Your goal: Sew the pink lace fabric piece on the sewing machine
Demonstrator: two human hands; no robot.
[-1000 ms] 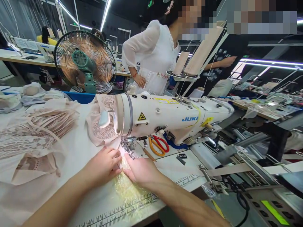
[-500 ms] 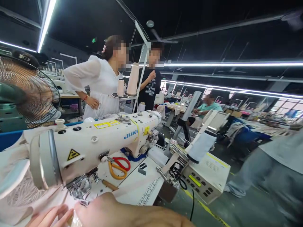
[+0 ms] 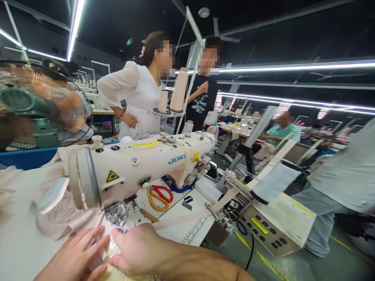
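Pressing flat, your left hand (image 3: 76, 255) spreads its fingers while your right hand (image 3: 137, 249) curls beside it on the pale lace fabric piece (image 3: 66, 218), just before the metal presser foot (image 3: 117, 214) of the cream sewing machine (image 3: 140, 166). Watch the needle, not the room; keep fingertips clear.

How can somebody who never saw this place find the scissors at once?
Find the big white sewing machine on the table. The scissors lie flat on the machine bed beneath its arm, right of the needle. They alone have one red and one orange handle loop, unlike the brown-handled tool beside them.
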